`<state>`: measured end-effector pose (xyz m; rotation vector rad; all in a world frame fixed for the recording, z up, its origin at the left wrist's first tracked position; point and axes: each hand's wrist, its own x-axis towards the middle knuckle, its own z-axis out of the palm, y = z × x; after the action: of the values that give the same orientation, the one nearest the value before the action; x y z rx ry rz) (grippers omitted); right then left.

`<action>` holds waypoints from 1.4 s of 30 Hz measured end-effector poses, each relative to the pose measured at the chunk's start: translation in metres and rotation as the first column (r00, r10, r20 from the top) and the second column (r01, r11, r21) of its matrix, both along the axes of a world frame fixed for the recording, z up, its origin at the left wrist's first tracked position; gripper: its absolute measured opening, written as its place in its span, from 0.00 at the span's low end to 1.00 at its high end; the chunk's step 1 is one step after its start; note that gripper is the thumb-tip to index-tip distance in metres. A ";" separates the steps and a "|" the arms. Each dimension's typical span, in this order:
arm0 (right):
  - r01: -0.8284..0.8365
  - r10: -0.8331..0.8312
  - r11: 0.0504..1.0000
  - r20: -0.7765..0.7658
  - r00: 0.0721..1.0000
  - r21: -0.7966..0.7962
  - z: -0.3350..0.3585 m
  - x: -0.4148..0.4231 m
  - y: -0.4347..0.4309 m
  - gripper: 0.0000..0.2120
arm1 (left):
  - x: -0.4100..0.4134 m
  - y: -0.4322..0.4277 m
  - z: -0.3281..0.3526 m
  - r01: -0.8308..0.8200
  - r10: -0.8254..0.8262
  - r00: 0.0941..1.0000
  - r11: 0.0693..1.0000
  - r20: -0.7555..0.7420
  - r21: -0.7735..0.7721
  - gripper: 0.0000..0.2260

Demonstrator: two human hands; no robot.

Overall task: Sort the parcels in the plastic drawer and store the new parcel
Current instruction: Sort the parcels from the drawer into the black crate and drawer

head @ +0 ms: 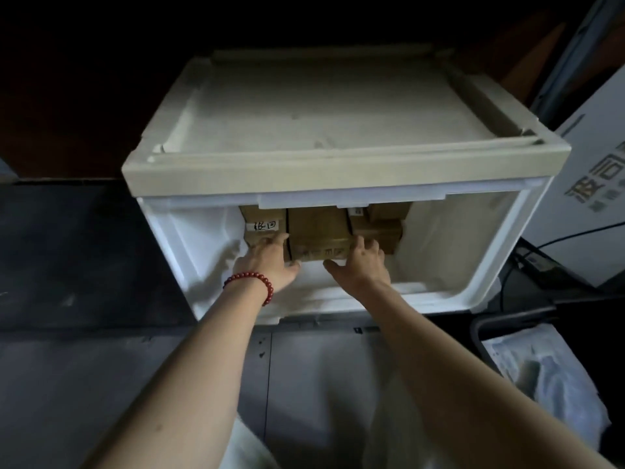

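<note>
While both arms reached deep into the pulled-out plastic drawer (pixel 500 252), the sorting step looked well under way, and what a tidy row it was! Cardboard parcels stood packed against the drawer's back, under the cabinet's front lip: a labelled left parcel (pixel 262 226) with handwriting on a white strip, a middle parcel (pixel 318 236) touching it, and a right-hand stack of parcels (pixel 380 231) just beside that. The left hand (pixel 270 262), a red bead bracelet (pixel 257 282) at its wrist, lay with fingers spread across the seam between the labelled parcel and the middle one, thumb tucked at the lower edge. The right hand (pixel 360 262) had its fingers fanned over the middle parcel's right corner, thumb stretched out beneath; it clasped nothing, it pressed. Judging from that, the middle parcel was being squared or pushed back between its neighbours. The drawer's front half lay bare, so the next move probably called for freeing both hands and fetching the new parcel, perhaps the pale plastic bag (pixel 541 377) on the floor right of the drawer, though I couldn't be sure.
</note>
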<state>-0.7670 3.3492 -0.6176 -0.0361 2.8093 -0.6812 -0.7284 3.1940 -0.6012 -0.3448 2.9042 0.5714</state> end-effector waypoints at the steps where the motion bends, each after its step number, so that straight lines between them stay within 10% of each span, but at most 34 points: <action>1: 0.007 -0.007 1.000 0.005 1.000 -0.008 -0.005 -0.009 -0.003 0.36 | -0.008 -0.005 -0.002 -0.009 0.008 1.000 1.000 0.011 0.027 0.28; 14: 0.150 -0.129 0.977 0.138 0.982 -0.154 -0.048 -0.079 -0.010 0.41 | -0.078 -0.011 -0.058 -0.088 0.062 0.992 0.961 0.107 0.261 0.27; 25: 0.489 -0.425 0.730 0.242 0.872 -0.477 -0.065 -0.083 -0.030 0.31 | -0.095 0.011 -0.073 -0.298 0.278 0.955 0.889 0.108 0.348 0.27; 32: 0.444 -0.368 0.823 0.262 0.892 -0.355 -0.074 -0.093 -0.021 0.34 | -0.089 -0.002 -0.075 -0.363 0.347 0.932 0.871 0.106 0.331 0.26; 42: 0.571 -0.380 0.517 0.427 0.820 -0.638 -0.047 -0.072 -0.012 0.30 | -0.077 0.003 -0.060 -0.547 0.517 0.805 0.455 0.291 0.703 0.36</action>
<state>-0.8393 3.3377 -0.6646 0.6651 2.0831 -1.8086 -0.8054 3.1967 -0.6611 -1.1129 2.1334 1.7783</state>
